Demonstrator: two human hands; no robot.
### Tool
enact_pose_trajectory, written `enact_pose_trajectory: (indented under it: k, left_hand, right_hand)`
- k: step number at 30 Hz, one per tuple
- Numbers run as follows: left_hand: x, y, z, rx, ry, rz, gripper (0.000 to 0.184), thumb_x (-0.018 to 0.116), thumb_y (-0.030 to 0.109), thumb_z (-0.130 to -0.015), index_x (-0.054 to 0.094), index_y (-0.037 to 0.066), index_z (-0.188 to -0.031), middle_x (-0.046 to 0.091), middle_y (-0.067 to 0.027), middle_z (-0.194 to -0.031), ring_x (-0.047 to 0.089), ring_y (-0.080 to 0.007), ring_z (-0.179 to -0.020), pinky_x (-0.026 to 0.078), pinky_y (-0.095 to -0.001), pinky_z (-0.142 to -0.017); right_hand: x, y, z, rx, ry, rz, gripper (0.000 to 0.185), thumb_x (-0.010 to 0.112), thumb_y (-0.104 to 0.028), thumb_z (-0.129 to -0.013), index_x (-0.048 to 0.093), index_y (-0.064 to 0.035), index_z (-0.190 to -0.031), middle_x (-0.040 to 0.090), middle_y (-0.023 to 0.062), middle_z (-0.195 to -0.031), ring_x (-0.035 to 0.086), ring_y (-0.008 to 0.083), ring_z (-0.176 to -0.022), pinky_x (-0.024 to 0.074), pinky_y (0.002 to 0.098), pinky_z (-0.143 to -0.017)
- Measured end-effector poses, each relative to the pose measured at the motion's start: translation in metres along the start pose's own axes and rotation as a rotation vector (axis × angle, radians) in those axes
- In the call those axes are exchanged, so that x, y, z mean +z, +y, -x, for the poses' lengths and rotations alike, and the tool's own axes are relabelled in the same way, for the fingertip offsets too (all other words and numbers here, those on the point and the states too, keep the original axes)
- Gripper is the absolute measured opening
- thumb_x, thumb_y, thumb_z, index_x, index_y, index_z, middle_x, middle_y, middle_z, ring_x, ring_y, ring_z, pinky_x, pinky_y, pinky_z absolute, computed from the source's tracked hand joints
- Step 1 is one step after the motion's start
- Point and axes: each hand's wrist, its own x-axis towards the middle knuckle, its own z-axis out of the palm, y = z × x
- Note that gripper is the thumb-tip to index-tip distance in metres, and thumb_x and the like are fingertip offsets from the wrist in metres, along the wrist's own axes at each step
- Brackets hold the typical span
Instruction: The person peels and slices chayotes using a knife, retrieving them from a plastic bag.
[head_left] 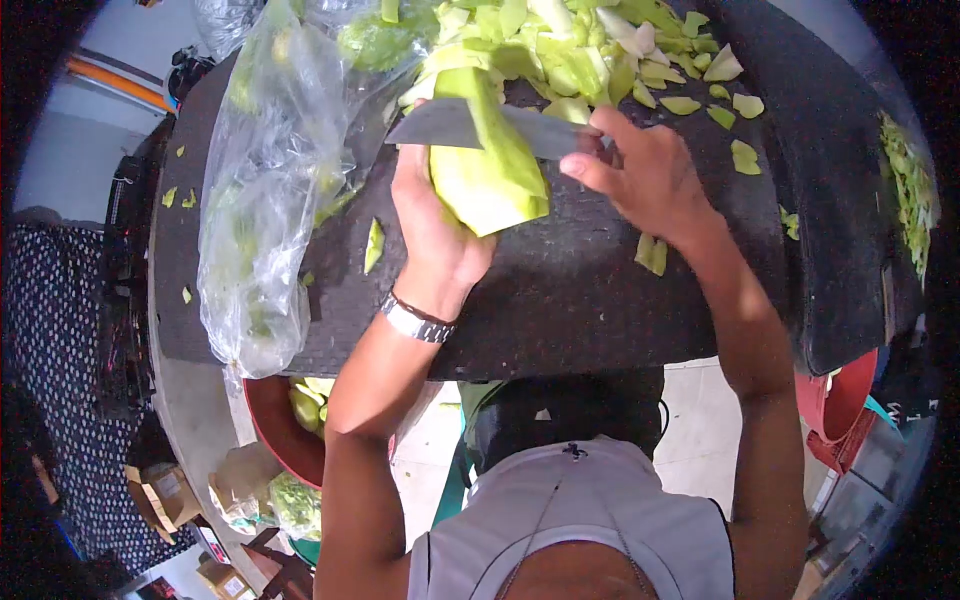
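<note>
My left hand (435,225), with a metal-banded watch on its wrist, is wrapped round a large pale-green fruit (485,190) from below and the left. The fruit's surface is pared into flat facets; its exact kind I cannot tell. A wide-bladed knife (545,132) is in my right hand (640,165), its handle mostly hidden by the fingers. The blade lies across the upper part of the fruit, tip pointing left past my left thumb. Just beyond the fruit, a heap of green peelings and pale pieces (560,65) covers the far part of the dark table.
The dark table (600,320) has scattered peelings on it. A clear plastic bag (265,200) of green fruit lies along its left side. Below the table edge stand a red tub (285,430) with green fruit and another red container (840,400) at right.
</note>
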Motion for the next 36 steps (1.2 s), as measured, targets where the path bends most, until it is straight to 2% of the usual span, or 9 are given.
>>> enact_pose_trajectory:
  k: [4, 9, 14, 17, 20, 23, 26, 32, 36]
  left_hand:
    - [-0.001, 0.002, 0.0, -0.017, 0.032, 0.035, 0.051, 0.041, 0.047, -0.107, 0.058, 0.005, -0.131, 0.069, -0.0099, -0.117, 0.069, -0.0241, -0.102, 0.058, -0.0417, -0.087]
    - [-0.009, 0.013, -0.003, -0.23, -0.189, 0.088, 0.06, 0.042, 0.056, -0.103, 0.058, 0.009, -0.135, 0.067, -0.0157, -0.121, 0.068, -0.0325, -0.107, 0.055, -0.0565, -0.091]
    - [0.001, 0.011, -0.006, -0.165, -0.042, 0.131, 0.058, 0.048, 0.051, -0.103, 0.055, 0.004, -0.137, 0.065, -0.0153, -0.127, 0.064, -0.0325, -0.115, 0.05, -0.0516, -0.102]
    - [-0.004, 0.01, -0.011, -0.169, 0.021, 0.115, 0.055, 0.052, 0.045, -0.102, 0.052, 0.003, -0.139, 0.063, -0.0138, -0.131, 0.06, -0.0307, -0.121, 0.046, -0.0466, -0.108]
    - [-0.001, 0.007, -0.007, -0.162, 0.042, 0.152, 0.052, 0.054, 0.042, -0.102, 0.054, 0.005, -0.138, 0.064, -0.0128, -0.129, 0.062, -0.0283, -0.119, 0.048, -0.0436, -0.105]
    - [-0.009, 0.005, -0.008, -0.175, 0.036, 0.047, 0.049, 0.053, 0.043, -0.102, 0.058, 0.005, -0.133, 0.069, -0.0143, -0.122, 0.068, -0.0301, -0.109, 0.053, -0.045, -0.099]
    - [-0.01, 0.002, -0.005, -0.189, 0.053, -0.018, 0.053, 0.051, 0.05, -0.102, 0.06, 0.006, -0.13, 0.073, -0.0157, -0.111, 0.072, -0.0312, -0.099, 0.058, -0.045, -0.091]
    - [-0.018, -0.004, -0.013, -0.167, 0.108, 0.016, 0.056, 0.052, 0.052, -0.101, 0.06, 0.005, -0.131, 0.072, -0.017, -0.111, 0.072, -0.0328, -0.098, 0.058, -0.0465, -0.091]
    - [-0.011, 0.003, -0.007, -0.104, 0.082, -0.023, 0.049, 0.053, 0.049, -0.103, 0.061, 0.007, -0.127, 0.071, -0.0114, -0.113, 0.07, -0.0264, -0.099, 0.056, -0.0424, -0.089]
  right_hand:
    - [-0.003, -0.006, 0.001, 0.018, -0.021, -0.029, 0.05, 0.069, -0.054, -0.091, 0.062, -0.0053, -0.1, 0.068, 0.0173, -0.076, 0.071, 0.0388, -0.074, 0.0539, 0.0459, -0.068]
    - [-0.016, 0.029, -0.019, 0.301, 0.04, 0.151, 0.067, 0.059, -0.066, -0.093, 0.068, 0.0, -0.096, 0.068, 0.0247, -0.077, 0.07, 0.0439, -0.081, 0.0542, 0.0508, -0.074]
    - [-0.035, 0.04, -0.013, 0.499, -0.013, -0.107, 0.068, 0.054, -0.062, -0.099, 0.067, 0.0055, -0.094, 0.067, 0.0277, -0.082, 0.07, 0.0443, -0.086, 0.0516, 0.0503, -0.076]
    - [-0.025, 0.024, -0.006, 0.45, 0.112, -0.062, 0.067, 0.056, -0.063, -0.097, 0.067, 0.0037, -0.096, 0.068, 0.0255, -0.08, 0.071, 0.0437, -0.083, 0.0538, 0.0489, -0.073]
    - [-0.011, -0.018, 0.009, 0.251, -0.027, -0.128, 0.063, 0.064, -0.063, -0.092, 0.062, -0.0007, -0.097, 0.07, 0.0188, -0.077, 0.072, 0.0414, -0.075, 0.0561, 0.0492, -0.068]
    - [0.005, -0.037, 0.023, -0.152, -0.085, -0.087, 0.043, 0.08, -0.039, -0.088, 0.056, -0.0045, -0.098, 0.065, 0.0055, -0.071, 0.07, 0.024, -0.062, 0.053, 0.0367, -0.056]
    - [0.011, -0.039, 0.025, -0.204, -0.066, -0.027, 0.048, 0.083, -0.039, -0.084, 0.053, -0.0062, -0.1, 0.065, 0.004, -0.072, 0.069, 0.0218, -0.06, 0.0536, 0.0361, -0.054]
    - [0.014, -0.039, 0.023, -0.281, 0.003, 0.042, 0.051, 0.085, -0.043, -0.08, 0.053, -0.0069, -0.099, 0.065, 0.0031, -0.071, 0.068, 0.0227, -0.06, 0.0533, 0.0364, -0.054]
    - [0.009, -0.026, 0.014, -0.2, -0.02, 0.029, 0.059, 0.077, -0.064, -0.079, 0.053, -0.01, -0.086, 0.066, 0.0035, -0.065, 0.071, 0.0293, -0.059, 0.0554, 0.0442, -0.054]
